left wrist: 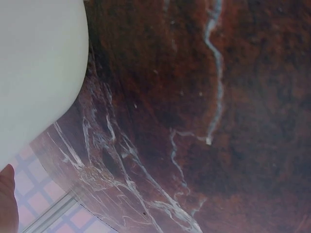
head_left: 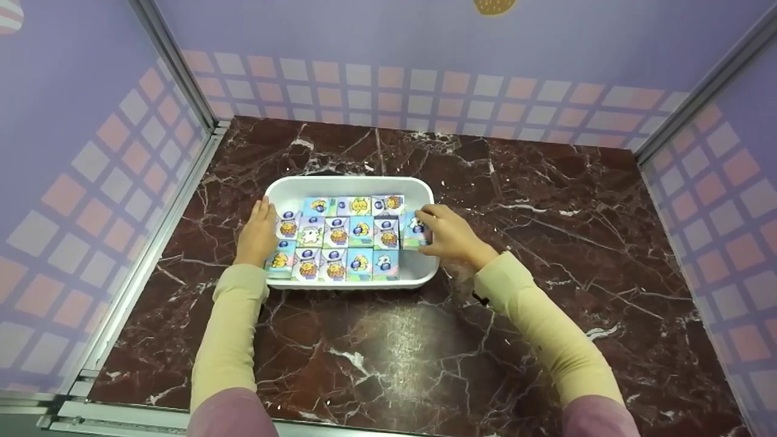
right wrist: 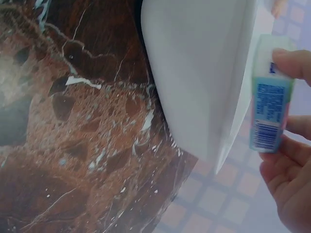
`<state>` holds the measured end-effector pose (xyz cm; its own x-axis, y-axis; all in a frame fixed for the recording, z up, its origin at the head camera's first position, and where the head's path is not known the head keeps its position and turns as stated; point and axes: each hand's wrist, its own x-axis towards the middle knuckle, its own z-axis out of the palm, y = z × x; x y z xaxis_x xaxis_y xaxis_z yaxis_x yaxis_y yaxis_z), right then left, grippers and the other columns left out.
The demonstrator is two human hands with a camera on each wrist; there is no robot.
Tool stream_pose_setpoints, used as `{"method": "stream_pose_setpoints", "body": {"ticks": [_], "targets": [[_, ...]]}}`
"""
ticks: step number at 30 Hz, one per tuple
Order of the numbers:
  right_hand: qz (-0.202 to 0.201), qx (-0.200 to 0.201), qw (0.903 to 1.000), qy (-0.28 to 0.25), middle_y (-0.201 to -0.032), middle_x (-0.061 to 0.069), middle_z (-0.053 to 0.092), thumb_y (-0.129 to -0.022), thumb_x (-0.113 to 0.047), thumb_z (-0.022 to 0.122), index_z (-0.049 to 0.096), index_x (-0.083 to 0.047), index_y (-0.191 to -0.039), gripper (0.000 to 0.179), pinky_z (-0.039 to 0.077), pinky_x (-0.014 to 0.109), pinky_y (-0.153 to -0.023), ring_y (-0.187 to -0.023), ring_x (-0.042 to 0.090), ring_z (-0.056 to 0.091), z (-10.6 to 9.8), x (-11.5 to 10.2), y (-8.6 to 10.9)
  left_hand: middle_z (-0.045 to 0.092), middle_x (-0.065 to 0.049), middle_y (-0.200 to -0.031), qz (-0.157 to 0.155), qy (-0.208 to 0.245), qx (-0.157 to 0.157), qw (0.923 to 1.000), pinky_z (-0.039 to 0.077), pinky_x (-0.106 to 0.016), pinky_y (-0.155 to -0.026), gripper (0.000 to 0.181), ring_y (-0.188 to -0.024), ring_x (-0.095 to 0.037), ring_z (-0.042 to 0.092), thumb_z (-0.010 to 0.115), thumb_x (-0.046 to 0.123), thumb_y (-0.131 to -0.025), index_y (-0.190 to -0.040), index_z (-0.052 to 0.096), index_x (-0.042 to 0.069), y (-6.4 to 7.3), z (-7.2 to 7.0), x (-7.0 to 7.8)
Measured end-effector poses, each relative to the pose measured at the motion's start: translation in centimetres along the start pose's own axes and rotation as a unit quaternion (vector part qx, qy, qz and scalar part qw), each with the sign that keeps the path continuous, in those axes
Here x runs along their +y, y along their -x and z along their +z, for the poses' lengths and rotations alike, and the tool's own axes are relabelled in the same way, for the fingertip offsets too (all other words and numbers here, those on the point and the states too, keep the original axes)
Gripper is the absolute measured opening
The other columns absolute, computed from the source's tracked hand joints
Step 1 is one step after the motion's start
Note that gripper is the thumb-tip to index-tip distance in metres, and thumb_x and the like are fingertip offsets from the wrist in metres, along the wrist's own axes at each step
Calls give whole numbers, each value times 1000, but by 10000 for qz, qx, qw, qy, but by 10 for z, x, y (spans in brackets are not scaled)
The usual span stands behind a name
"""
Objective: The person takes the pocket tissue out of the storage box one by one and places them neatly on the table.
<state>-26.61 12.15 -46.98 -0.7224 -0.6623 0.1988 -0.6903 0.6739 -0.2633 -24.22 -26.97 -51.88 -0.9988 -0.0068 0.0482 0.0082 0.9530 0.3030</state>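
Note:
A white tray (head_left: 349,181) holds several small printed cartons (head_left: 334,264) with cartoon figures, lying flat in rows. At the tray's right end, my right hand (head_left: 452,237) pinches one carton (head_left: 414,230) between thumb and fingers. In the right wrist view this carton (right wrist: 267,111) shows a barcode and blue print on its narrow side, held at the tray's edge. My left hand (head_left: 258,233) lies along the tray's left wall with fingers extended, touching the rim. Only a bit of the left hand (left wrist: 7,204) appears in the left wrist view, beside the white wall.
The tray stands on a dark red marbled tabletop (head_left: 546,243). Purple panels with pink and white checks (head_left: 425,85) enclose the back and both sides, joined by metal corner rails (head_left: 176,60).

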Motion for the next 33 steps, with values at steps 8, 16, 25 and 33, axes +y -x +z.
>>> {"method": "stream_pose_setpoints", "body": {"ticks": [8,16,25,33], "targets": [[350,622,9968,-363,-123,15,48,-63,-29,71,49,-3,-125,71,38,42,-97,-115,29,44,-4,18,10,20,-23,-144,112,142,198,9996,24,-49,-106,63,-133,-38,17,51,-11,-71,-131,30,-12,0,2,-3],[905,1106,9879,-602,-121,18,50,-65,-28,73,50,-2,-123,68,38,44,-96,-114,32,44,3,44,23,23,-24,-142,242,317,427,9983,24,-48,-106,60,-131,-39,21,50,-15,-71,-129,34,-13,0,4,-5],[1718,1132,9760,-719,-121,20,50,-66,-29,72,49,1,-123,69,36,46,-96,-112,35,44,19,72,37,23,-23,-143,162,396,375,9984,23,-49,-106,63,-131,-39,20,51,-16,-70,-130,33,-13,1,3,-4],[1959,875,9738,-754,-125,20,48,-64,-26,72,49,-1,-124,69,33,47,-100,-116,37,41,31,86,46,21,-22,-144,57,441,292,9986,22,-48,-107,65,-132,-38,18,53,-16,-69,-131,32,-11,0,2,-4]]}}
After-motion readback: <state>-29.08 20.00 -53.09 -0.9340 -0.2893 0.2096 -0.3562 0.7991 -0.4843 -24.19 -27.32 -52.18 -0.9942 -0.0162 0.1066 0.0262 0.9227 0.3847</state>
